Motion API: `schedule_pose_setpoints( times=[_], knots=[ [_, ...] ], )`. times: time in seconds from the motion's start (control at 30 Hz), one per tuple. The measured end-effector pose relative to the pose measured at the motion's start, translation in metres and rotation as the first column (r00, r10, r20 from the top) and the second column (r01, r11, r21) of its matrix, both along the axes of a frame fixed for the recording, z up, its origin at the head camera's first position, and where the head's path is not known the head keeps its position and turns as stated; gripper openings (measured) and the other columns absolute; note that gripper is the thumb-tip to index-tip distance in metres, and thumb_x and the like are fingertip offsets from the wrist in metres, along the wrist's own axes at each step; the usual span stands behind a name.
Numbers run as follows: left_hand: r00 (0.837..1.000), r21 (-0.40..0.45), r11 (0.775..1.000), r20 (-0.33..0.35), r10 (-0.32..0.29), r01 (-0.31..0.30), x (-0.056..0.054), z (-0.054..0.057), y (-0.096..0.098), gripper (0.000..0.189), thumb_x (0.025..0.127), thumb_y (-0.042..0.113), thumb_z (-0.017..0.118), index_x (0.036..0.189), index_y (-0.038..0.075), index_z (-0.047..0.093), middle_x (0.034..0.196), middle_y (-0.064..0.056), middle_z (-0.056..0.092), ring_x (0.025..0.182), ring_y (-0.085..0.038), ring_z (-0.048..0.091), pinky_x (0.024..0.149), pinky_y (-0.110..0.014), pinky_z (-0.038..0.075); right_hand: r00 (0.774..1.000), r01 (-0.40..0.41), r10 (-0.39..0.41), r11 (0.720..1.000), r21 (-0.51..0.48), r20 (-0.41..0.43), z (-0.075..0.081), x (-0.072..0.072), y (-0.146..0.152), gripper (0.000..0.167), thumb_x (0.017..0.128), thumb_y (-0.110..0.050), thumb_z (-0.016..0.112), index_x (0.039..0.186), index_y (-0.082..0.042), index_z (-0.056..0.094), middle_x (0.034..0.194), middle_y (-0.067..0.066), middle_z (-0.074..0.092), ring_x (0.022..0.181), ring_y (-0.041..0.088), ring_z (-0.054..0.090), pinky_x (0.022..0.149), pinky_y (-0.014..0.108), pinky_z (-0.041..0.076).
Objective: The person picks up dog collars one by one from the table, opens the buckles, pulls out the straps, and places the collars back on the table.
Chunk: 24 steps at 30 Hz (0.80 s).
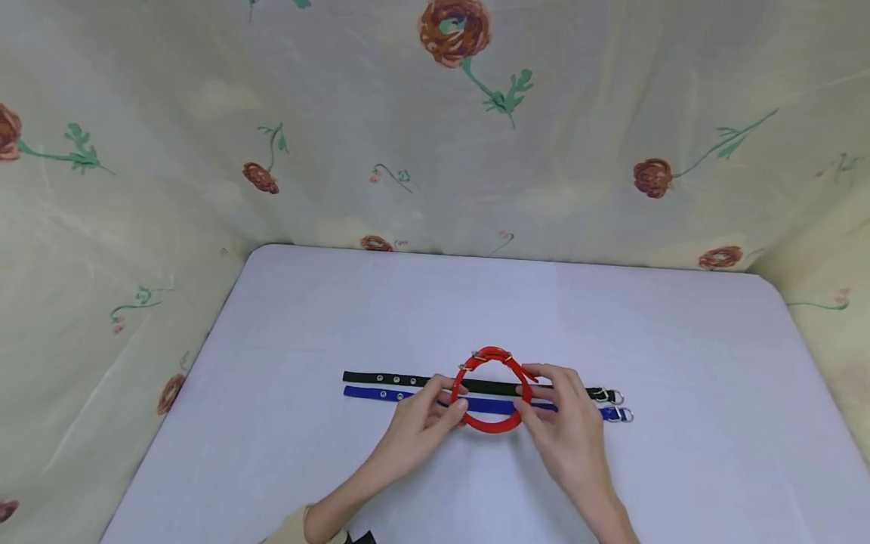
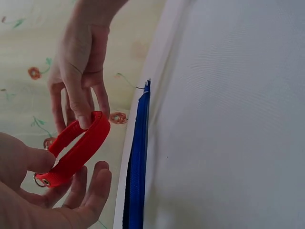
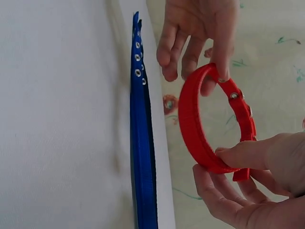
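Observation:
A red collar [image 1: 491, 427], closed into a ring with its buckle at the far side, is held up above the table between both hands. My left hand [image 1: 418, 427] pinches its left side between thumb and fingers. On the opposite side my right hand [image 1: 567, 423] pinches the band the same way. Metal eyelets and a loose strap end show on the red collar [image 3: 190, 124] in the right wrist view. Beyond the hands, a black collar [image 1: 492, 387] and a blue collar [image 1: 491, 406] lie flat and straight, side by side, partly hidden by the fingers and the ring.
A white-covered table [image 1: 272, 446] with rounded far corners spreads under the hands. Cream cloth [image 1: 340, 98] printed with flowers hangs behind the table and at both sides. The buckle ends of the two flat collars point right, their eyelet ends left.

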<state>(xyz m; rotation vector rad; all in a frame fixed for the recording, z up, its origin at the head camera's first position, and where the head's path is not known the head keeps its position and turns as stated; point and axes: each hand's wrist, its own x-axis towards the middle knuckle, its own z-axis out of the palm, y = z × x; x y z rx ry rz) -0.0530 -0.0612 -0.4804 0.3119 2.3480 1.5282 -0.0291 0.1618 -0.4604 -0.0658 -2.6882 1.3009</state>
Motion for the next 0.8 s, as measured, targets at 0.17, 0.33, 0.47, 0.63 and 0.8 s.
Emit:
schedule_pose_setpoints(
  times=[0.17, 0.33, 0.47, 0.63, 0.8],
  knots=[
    [0.999, 0.07, 0.997, -0.032, 0.034, -0.032, 0.001, 0.0, -0.001, 0.034, 0.11, 0.034, 0.064, 0.133, 0.009, 0.062, 0.109, -0.013, 0.079, 0.097, -0.022, 0.079, 0.09, -0.024, 0.064, 0.999, -0.044, 0.044, 0.999, -0.025, 0.004, 0.006, 0.005, -0.006, 0.051, 0.087, 0.006, 0.085, 0.132, -0.011, 0.069, 0.129, 0.009, 0.066, 0.109, 0.033, 0.08, 0.085, 0.037, 0.067],
    [0.998, 0.145, 0.988, -0.036, 0.057, -0.051, 0.002, 0.004, -0.004, 0.031, 0.109, 0.025, 0.067, 0.131, 0.005, 0.062, 0.108, -0.018, 0.081, 0.097, -0.031, 0.081, 0.09, -0.027, 0.065, 0.997, -0.07, 0.07, 0.997, -0.041, 0.011, 0.01, 0.009, -0.012, 0.049, 0.087, 0.006, 0.086, 0.13, -0.012, 0.072, 0.128, 0.009, 0.067, 0.108, 0.031, 0.08, 0.084, 0.036, 0.067],
    [0.998, 0.176, 0.983, -0.028, 0.058, -0.053, 0.003, 0.007, -0.005, 0.034, 0.109, 0.022, 0.067, 0.136, 0.004, 0.058, 0.107, -0.021, 0.08, 0.096, -0.039, 0.08, 0.086, -0.026, 0.066, 0.997, -0.076, 0.076, 0.997, -0.031, 0.009, 0.012, 0.01, -0.013, 0.049, 0.087, 0.006, 0.086, 0.129, -0.013, 0.072, 0.128, 0.008, 0.067, 0.108, 0.03, 0.079, 0.085, 0.036, 0.067],
    [0.999, 0.211, 0.976, 0.004, 0.052, -0.051, 0.006, 0.01, -0.007, 0.038, 0.108, 0.021, 0.067, 0.142, 0.008, 0.053, 0.11, -0.026, 0.077, 0.092, -0.039, 0.079, 0.081, -0.021, 0.064, 0.996, -0.095, 0.095, 0.995, -0.028, -0.004, 0.014, 0.013, -0.014, 0.047, 0.086, 0.006, 0.086, 0.127, -0.013, 0.073, 0.126, 0.006, 0.068, 0.107, 0.027, 0.078, 0.085, 0.034, 0.067],
    [0.999, 0.191, 0.981, 0.022, 0.039, -0.042, 0.011, 0.012, -0.008, 0.032, 0.108, 0.023, 0.068, 0.135, 0.009, 0.058, 0.107, -0.027, 0.075, 0.081, -0.033, 0.075, 0.075, -0.016, 0.058, 0.989, -0.138, 0.137, 0.99, -0.021, -0.06, 0.015, 0.017, -0.015, 0.048, 0.084, 0.009, 0.086, 0.122, -0.017, 0.075, 0.123, 0.003, 0.069, 0.106, 0.024, 0.078, 0.083, 0.032, 0.067]
  ],
)
